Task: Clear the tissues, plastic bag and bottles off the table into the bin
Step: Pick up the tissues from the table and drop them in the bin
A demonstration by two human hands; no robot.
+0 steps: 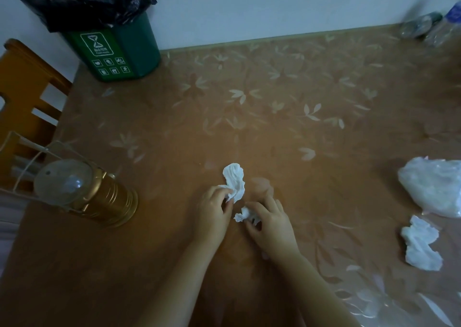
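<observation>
My left hand (215, 208) pinches the lower end of a crumpled white tissue (234, 178) near the table's middle. Beside it, my right hand (268, 223) closes its fingers on a smaller tissue scrap (244, 215). Another crumpled tissue (420, 244) lies at the right edge, just below a white plastic bag (434, 184). Clear bottles (424, 25) lie blurred at the far right corner. The green bin (112, 44) with a black liner stands on the table's far left corner.
A gold lantern (92, 193) with a clear dome lies on its side at the left of the floral tablecloth (274, 102). A wooden chair (22, 97) stands off the left edge. A white wall backs the table.
</observation>
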